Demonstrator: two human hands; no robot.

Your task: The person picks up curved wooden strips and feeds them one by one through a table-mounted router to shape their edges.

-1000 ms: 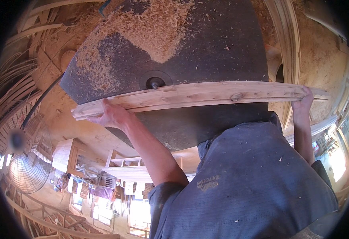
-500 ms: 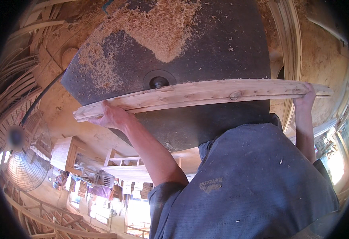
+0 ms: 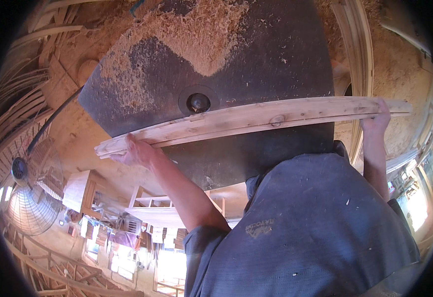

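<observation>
A long pale wooden strip (image 3: 246, 116) with dark knots and a groove along its near side spans from left to right over a dark machine table (image 3: 286, 64). Near its left end, my left hand (image 3: 138, 150) grips it, fingers wrapped over the top edge. My right hand (image 3: 376, 119) holds the strip close to its right end, beyond the table's edge. Just behind the strip, a round dark cutter spindle (image 3: 198, 102) stands in a circular opening in the table. The strip's far edge lies close to the spindle; whether they touch I cannot tell.
Wood shavings (image 3: 201, 44) heap on the table's far part. Long wooden strips (image 3: 357, 49) stand beyond the right edge. At left are a caged fan (image 3: 31, 210), a black cable (image 3: 53, 119) and stacked curved timber (image 3: 21, 104). A wooden cabinet (image 3: 80, 190) sits lower left.
Both hands have shifted the strip slightly, its middle now nearer to me and away from the spindle, which shows more fully. My grip on both ends is kept.
</observation>
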